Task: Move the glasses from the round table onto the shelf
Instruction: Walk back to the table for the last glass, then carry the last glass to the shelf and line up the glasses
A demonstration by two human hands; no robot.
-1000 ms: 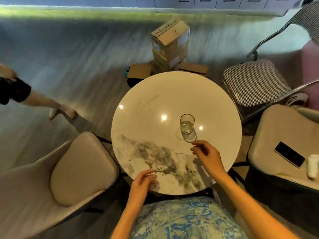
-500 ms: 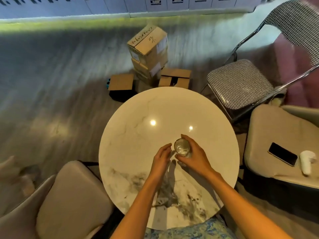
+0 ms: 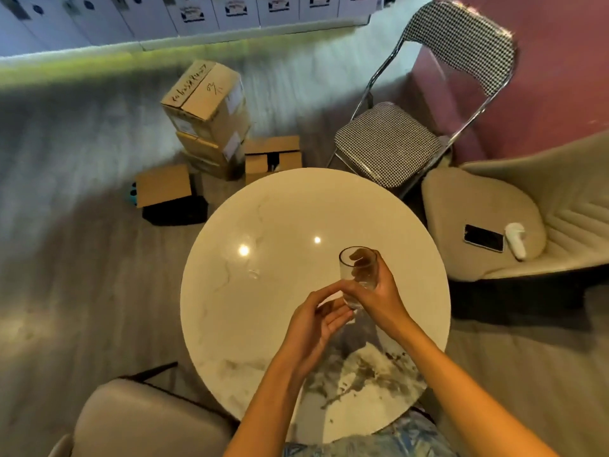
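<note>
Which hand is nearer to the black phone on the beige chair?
Right. The right hand, gripping the glass, is over the round table on the side toward the phone. The left hand is beyond the glass, farther away.

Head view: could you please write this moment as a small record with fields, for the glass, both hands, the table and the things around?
glass: clear, the only one in view, held over the table
right hand: grips the glass round its side
left hand: cupped by the glass base; contact unclear
round table: pale marble top, dark veining near the person
beige chair: carries a dark phone and a white object
cardboard boxes: on the floor beyond the table
shelf: not in view
</note>
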